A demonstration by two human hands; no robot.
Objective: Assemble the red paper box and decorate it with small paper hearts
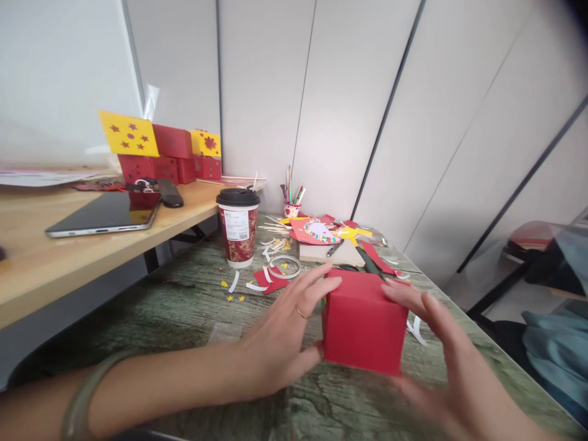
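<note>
A red paper cube box (362, 321) stands on the green wood-grain table (193, 306) in front of me. My left hand (282, 337) rests against its left side, fingers stretched over the top edge, thumb at the lower left corner; a ring is on one finger and a bangle (85, 395) on the wrist. My right hand (441, 349) cups the box's right side with fingers extended along the top right edge. Both hands press the box between them.
A lidded red paper cup (237, 226) stands behind, with paper scraps and a tape ring (285, 266) around it. Further back lie paper crafts (316, 231) and a pen cup (291, 205). A raised wooden desk (50, 257) at left carries a tablet (103, 214) and stacked red boxes (169, 153).
</note>
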